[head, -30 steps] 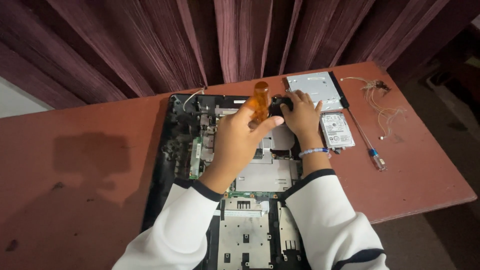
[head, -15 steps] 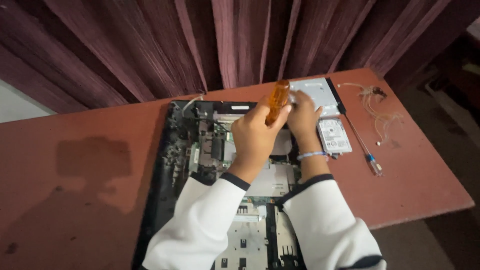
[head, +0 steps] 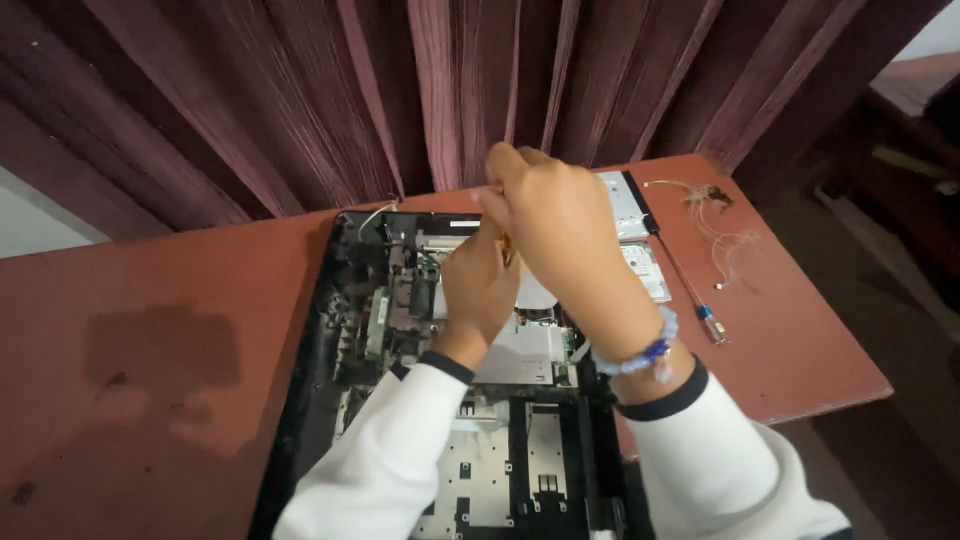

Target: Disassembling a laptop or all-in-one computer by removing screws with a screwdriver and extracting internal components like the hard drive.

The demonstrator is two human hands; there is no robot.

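Observation:
An opened black laptop chassis lies on a red-brown table, its boards and metal plates exposed. My left hand hovers over the upper middle of the chassis, its fingers curled around an orange-handled screwdriver, of which only a sliver shows. My right hand, with a beaded bracelet at the wrist, is raised above the left hand and closed over the top of the screwdriver's handle. The tip and the part under it are hidden by both hands.
To the right of the chassis lie a silver drive tray, a small hard drive, a thin screwdriver with a blue end and a tangle of thin wires. A dark red curtain hangs behind the table.
My right hand has lifted from the chassis and come over the top of the orange handle, hiding most of it. The view has shifted closer and slightly right.

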